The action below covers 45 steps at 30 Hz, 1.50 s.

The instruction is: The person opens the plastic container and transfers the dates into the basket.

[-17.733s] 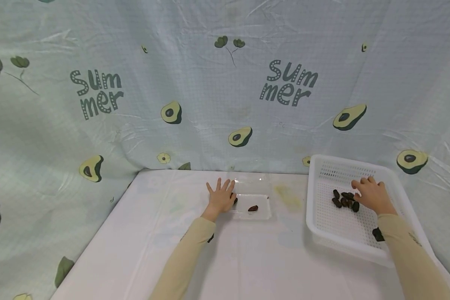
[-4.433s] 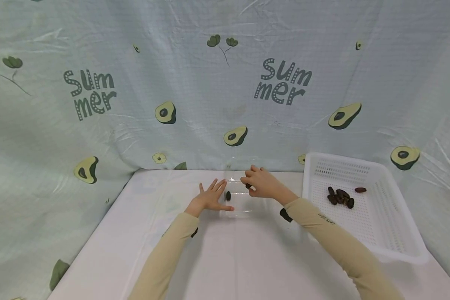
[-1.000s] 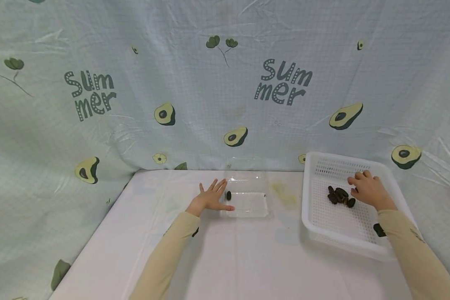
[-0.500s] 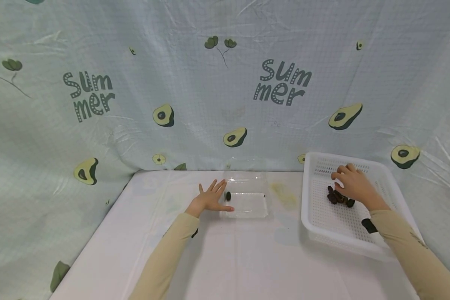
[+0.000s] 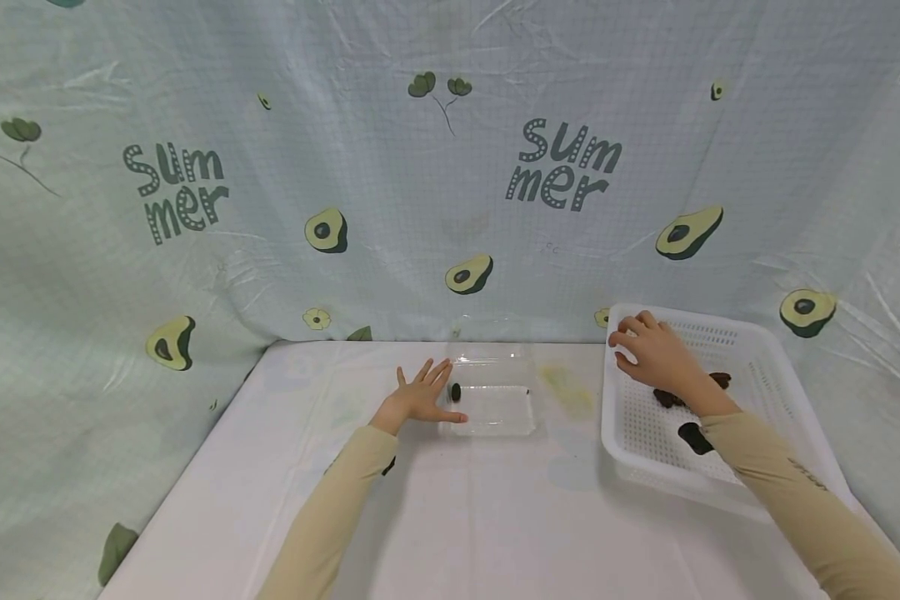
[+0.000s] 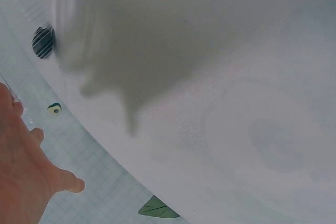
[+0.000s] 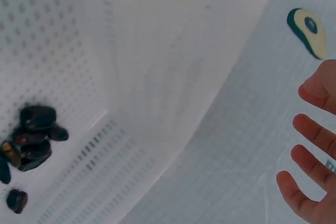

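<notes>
My left hand [image 5: 415, 400] lies with spread fingers at the left edge of a clear plastic box [image 5: 495, 432], whose lid stands raised behind. One dark brown date [image 5: 456, 392] is in the box by the left wall, near my fingers; ridged plastic crosses the same date [image 6: 43, 42] in the left wrist view. Above the left rim of a white perforated basket [image 5: 753, 325] hovers my right hand [image 5: 656, 354], fingers loosely bent and apart, nothing seen between them. My forearm partly covers the dates [image 5: 667, 397] in the basket; the right wrist view shows the clustered dates [image 7: 37, 135].
A white cloth [image 5: 525, 517] covers the table, with a yellowish stain [image 5: 567, 390] between box and basket. Behind hangs a pale curtain [image 5: 390, 167] printed with avocados. The basket's tall walls surround the dates on the right.
The date once mid-box is gone; my right hand held a date over the box 4.4 s ago. Since then it went to the basket and now moves left. My left hand stays still lately.
</notes>
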Each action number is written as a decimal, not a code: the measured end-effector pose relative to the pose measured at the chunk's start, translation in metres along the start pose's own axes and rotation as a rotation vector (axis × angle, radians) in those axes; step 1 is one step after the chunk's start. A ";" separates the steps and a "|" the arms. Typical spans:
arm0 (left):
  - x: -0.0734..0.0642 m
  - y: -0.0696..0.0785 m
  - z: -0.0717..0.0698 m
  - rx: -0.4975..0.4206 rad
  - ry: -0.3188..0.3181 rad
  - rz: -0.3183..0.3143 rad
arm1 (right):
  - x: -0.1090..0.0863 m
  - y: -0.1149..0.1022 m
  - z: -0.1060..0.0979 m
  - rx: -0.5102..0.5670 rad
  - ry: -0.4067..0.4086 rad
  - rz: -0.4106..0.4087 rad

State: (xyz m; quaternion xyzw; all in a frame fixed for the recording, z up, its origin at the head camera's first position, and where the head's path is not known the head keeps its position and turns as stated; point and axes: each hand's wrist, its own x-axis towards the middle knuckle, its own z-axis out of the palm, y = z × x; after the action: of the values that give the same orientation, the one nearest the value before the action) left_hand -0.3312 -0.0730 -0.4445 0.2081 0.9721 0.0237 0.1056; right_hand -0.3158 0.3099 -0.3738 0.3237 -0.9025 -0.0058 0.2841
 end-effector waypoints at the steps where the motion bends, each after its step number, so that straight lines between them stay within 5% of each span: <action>1: 0.000 0.000 0.000 0.000 0.000 -0.001 | 0.005 -0.005 0.001 0.006 -0.003 -0.002; 14: -0.007 0.000 -0.003 -0.021 -0.003 0.008 | 0.066 -0.073 0.014 0.116 -0.047 -0.043; 22: -0.005 0.000 -0.002 -0.021 -0.006 0.000 | 0.091 -0.111 0.039 0.137 -0.051 -0.086; 37: -0.005 0.000 -0.003 0.002 -0.011 -0.009 | 0.094 -0.152 0.108 0.081 -0.082 -0.177; 45: -0.007 0.000 -0.002 -0.002 -0.020 -0.011 | 0.091 -0.158 0.130 0.070 -0.222 -0.200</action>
State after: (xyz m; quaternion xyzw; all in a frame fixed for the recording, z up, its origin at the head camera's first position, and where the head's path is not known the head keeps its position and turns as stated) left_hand -0.3252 -0.0755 -0.4410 0.2029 0.9721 0.0219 0.1155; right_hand -0.3479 0.1091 -0.4673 0.4188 -0.8913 -0.0382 0.1693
